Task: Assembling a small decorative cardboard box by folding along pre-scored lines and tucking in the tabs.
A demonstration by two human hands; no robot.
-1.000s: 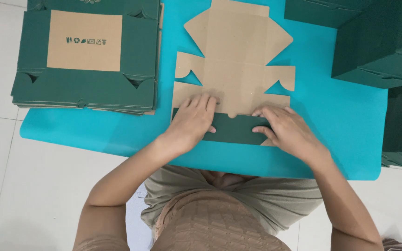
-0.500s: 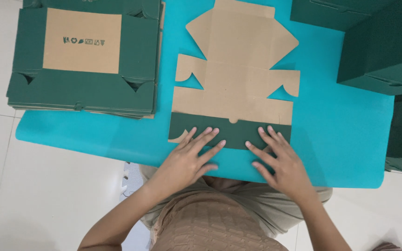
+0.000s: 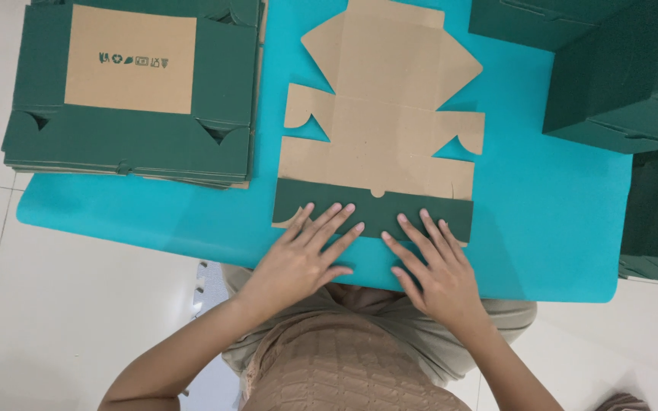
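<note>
Here, both my hands lie flat on the near edge of an unfolded box blank.

My left hand and right hand rest with fingers spread apart, clamped on nothing, fingertips pressing the folded green flap of the flat cardboard blank. The blank lies mid-way across the turquoise mat, its flap just short of the mat's near edge. A stack of flat green blanks sits left, assembled green boxes right; bare mat lies either side of my hands.
</note>
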